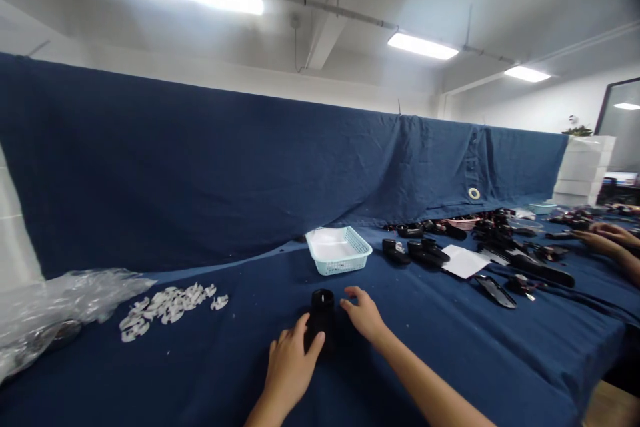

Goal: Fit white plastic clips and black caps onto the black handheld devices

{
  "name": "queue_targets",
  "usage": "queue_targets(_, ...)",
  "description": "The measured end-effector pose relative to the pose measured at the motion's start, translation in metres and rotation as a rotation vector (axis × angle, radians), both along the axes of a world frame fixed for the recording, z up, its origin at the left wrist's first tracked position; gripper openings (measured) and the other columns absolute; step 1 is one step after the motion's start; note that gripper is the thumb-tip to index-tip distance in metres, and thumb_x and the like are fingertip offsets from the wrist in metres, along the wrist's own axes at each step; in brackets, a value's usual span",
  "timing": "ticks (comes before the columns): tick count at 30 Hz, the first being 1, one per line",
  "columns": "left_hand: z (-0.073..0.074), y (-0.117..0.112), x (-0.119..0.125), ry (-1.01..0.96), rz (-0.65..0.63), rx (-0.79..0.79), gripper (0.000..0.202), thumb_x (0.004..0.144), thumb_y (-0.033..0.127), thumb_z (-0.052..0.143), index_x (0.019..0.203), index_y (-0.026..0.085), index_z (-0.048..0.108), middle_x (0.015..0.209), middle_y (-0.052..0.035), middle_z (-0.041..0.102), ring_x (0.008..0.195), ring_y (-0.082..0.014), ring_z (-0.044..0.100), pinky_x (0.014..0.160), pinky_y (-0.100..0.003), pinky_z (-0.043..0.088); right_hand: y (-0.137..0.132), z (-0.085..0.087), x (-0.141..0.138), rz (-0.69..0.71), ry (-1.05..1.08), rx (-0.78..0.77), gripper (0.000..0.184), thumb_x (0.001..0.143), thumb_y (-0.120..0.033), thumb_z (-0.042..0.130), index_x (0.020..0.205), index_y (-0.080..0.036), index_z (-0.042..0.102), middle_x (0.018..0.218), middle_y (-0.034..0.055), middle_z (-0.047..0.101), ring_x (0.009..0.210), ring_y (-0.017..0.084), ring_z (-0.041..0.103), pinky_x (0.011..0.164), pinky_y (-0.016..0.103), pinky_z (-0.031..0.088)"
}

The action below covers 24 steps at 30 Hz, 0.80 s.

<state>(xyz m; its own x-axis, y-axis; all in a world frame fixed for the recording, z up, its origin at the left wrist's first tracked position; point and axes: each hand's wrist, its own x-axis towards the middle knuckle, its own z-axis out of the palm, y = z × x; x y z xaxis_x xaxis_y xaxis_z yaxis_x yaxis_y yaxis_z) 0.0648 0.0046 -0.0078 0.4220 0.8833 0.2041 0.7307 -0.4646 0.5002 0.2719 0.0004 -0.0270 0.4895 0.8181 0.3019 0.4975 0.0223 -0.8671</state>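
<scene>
In the middle foreground a black plastic housing (323, 317) with a round, ring-like top end lies on the blue cloth. My left hand (293, 357) grips it from the left, its thumb and index finger on the lower part. Just to the right of the housing is my right hand (364, 312), fingers apart and slightly bent, with nothing in it. Beyond both hands stands a light blue plastic basket (343, 265) with a white lining. A loose heap of small white plastic parts (170, 303) lies to the left.
Clear plastic bags (90, 297) lie at the far left. On the right are several black housings (425, 251), a white sheet of paper (466, 261), and cables. Another person's hands (607, 238) are at the right edge. A blue cloth partition (225, 167) stands behind.
</scene>
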Motion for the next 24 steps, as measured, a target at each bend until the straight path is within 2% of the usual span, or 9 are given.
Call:
queue_targets(3, 0.0, 0.003, -0.002, 0.013, -0.016, -0.017, 0.06, 0.084, 0.052, 0.041, 0.135, 0.021, 0.045, 0.119, -0.01, 0.063, 0.113, -0.0266, 0.053, 0.097, -0.041, 0.032, 0.016, -0.004, -0.017, -0.001, 0.034, 0.005, 0.045, 0.082, -0.04, 0.047, 0.116, -0.013, 0.059, 0.115, 0.0159, 0.062, 0.105, 0.029, 0.058, 0.092, 0.039, 0.043)
queue_targets(5, 0.0, 0.004, -0.002, 0.023, -0.024, -0.026, 0.062, 0.082, 0.053, 0.044, 0.135, 0.021, 0.045, 0.12, -0.0104, 0.062, 0.113, -0.0266, 0.053, 0.098, -0.041, 0.032, 0.017, -0.007, -0.025, 0.06, 0.045, 0.008, 0.047, 0.084, -0.043, 0.045, 0.119, -0.014, 0.058, 0.113, 0.0143, 0.064, 0.101, 0.028, 0.061, 0.09, 0.039, 0.045)
queue_targets(8, 0.0, 0.004, 0.0, 0.04, -0.025, -0.022, 0.062, 0.08, 0.053, 0.048, 0.132, 0.02, 0.049, 0.123, -0.0108, 0.06, 0.116, -0.028, 0.05, 0.099, -0.042, 0.031, 0.012, -0.011, -0.03, 0.184, 0.025, 0.023, 0.047, 0.079, -0.041, 0.055, 0.121, -0.019, 0.058, 0.112, 0.0088, 0.066, 0.103, 0.025, 0.061, 0.091, 0.035, 0.045)
queue_targets(11, 0.001, 0.001, 0.002, 0.05, -0.031, -0.013, 0.062, 0.078, 0.052, 0.05, 0.131, 0.019, 0.051, 0.125, -0.0106, 0.059, 0.119, -0.0291, 0.047, 0.1, -0.044, 0.03, 0.008, -0.013, -0.029, 0.238, -0.009, 0.019, 0.053, 0.073, -0.034, 0.064, 0.124, -0.02, 0.056, 0.113, 0.0081, 0.066, 0.106, 0.025, 0.059, 0.094, 0.036, 0.043)
queue_targets(17, 0.005, -0.002, 0.0, 0.024, -0.04, -0.043, 0.066, 0.075, 0.051, 0.056, 0.132, 0.019, 0.05, 0.124, -0.0112, 0.059, 0.116, -0.0282, 0.049, 0.098, -0.04, 0.032, 0.01, -0.016, -0.026, 0.26, -0.003, 0.003, 0.059, 0.07, -0.031, 0.067, 0.126, -0.02, 0.053, 0.111, 0.0097, 0.065, 0.105, 0.028, 0.058, 0.094, 0.042, 0.041)
queue_targets(24, 0.004, -0.007, -0.001, -0.034, -0.001, -0.049, 0.065, 0.069, 0.043, 0.064, 0.13, 0.023, 0.05, 0.12, -0.0079, 0.061, 0.112, -0.0274, 0.052, 0.097, -0.038, 0.033, 0.006, -0.015, -0.028, 0.341, 0.106, 0.064, 0.057, 0.072, -0.027, 0.066, 0.126, -0.021, 0.051, 0.105, 0.007, 0.066, 0.092, 0.023, 0.063, 0.087, 0.038, 0.048)
